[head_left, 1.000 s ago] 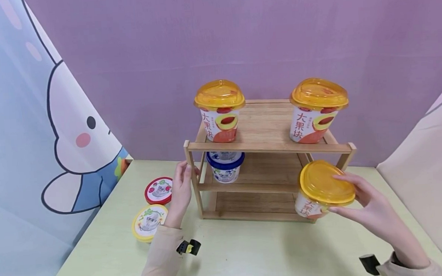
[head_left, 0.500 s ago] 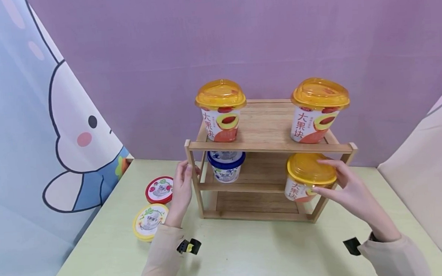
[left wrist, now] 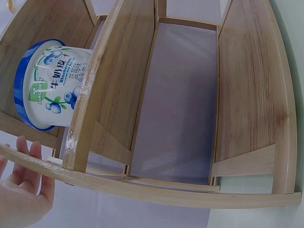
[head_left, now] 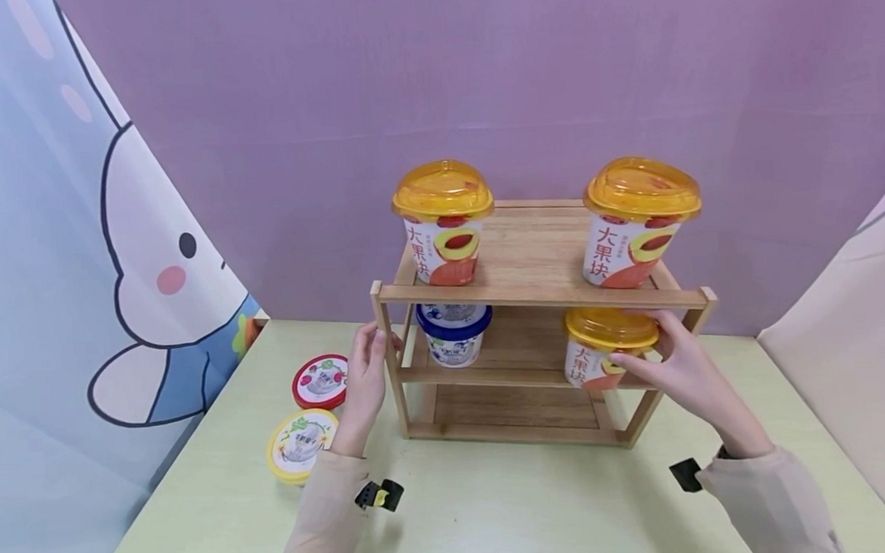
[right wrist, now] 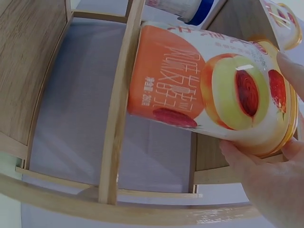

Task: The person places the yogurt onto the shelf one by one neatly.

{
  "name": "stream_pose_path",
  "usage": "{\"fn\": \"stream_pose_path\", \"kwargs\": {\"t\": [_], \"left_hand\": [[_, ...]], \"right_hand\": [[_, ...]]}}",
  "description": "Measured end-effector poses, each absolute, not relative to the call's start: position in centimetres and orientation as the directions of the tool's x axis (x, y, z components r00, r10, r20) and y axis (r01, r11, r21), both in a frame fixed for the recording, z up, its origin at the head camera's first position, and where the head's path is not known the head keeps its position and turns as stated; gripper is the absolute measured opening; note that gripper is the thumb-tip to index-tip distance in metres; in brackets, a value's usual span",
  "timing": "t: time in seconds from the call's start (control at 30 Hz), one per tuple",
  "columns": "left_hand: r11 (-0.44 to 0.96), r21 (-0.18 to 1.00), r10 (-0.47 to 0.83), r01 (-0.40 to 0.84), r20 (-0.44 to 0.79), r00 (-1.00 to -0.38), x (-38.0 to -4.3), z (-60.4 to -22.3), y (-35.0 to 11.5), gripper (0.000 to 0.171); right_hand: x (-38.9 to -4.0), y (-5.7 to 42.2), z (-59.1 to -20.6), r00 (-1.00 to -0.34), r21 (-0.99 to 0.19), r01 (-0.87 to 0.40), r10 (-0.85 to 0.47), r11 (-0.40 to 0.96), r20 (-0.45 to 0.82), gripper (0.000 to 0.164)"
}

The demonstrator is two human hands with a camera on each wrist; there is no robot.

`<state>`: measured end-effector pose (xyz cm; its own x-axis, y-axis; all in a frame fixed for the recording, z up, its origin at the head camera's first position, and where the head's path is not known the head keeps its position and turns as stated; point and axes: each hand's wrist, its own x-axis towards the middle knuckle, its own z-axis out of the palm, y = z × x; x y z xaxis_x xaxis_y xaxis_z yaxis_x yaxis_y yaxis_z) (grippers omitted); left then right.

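Note:
My right hand [head_left: 668, 356] grips a yogurt cup [head_left: 596, 369] with a yellow domed lid and peach pictures, its thumb and fingers around the lid end. In the right wrist view this yogurt cup [right wrist: 213, 85] has its base right at the front rail of the middle shelf. My left hand [head_left: 366, 368] holds the left front post of the wooden rack [head_left: 541, 296]; its fingers [left wrist: 35, 156] curl behind the post in the left wrist view. On the middle shelf's left side stands a blue-lidded blueberry cup [head_left: 455, 347].
Two yellow-lidded peach yogurt cups stand on the top shelf, one left [head_left: 444, 243] and one right [head_left: 625, 250]. A red-lidded cup [head_left: 320, 381] and a yellow-lidded cup [head_left: 301, 444] sit on the table left of the rack. A purple curtain [head_left: 477, 82] hangs behind.
My right hand has carried the peach yogurt cup left and upward, from in front of the rack's right post to the middle shelf's front rail. My left hand stays on its post.

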<state>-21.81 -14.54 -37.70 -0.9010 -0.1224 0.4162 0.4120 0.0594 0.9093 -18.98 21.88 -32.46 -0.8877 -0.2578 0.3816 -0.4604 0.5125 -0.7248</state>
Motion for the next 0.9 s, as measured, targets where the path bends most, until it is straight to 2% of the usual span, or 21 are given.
{"fn": "stream_pose_path", "kwargs": {"t": [0.4,0.63,0.9], "left_hand": [[0.074,0.900,-0.118,0.430,0.436,-0.892,-21.8,-37.7,-14.5,0.026],[0.082,0.903,-0.123,0.421,0.429,-0.895,-21.8,-37.9,-14.6,0.028],[0.079,0.906,-0.119,0.415,0.422,-0.899,-21.9,-37.9,-14.6,0.029]], "right_hand": [[-20.5,21.7,-32.5,-0.885,-0.753,-0.464,-0.264,0.466,0.382,0.075],[-21.2,21.6,-32.5,-0.916,-0.777,-0.400,-0.241,0.486,0.320,0.073],[-21.7,21.6,-32.6,-0.920,-0.795,-0.386,-0.256,0.468,0.296,0.075]]}}
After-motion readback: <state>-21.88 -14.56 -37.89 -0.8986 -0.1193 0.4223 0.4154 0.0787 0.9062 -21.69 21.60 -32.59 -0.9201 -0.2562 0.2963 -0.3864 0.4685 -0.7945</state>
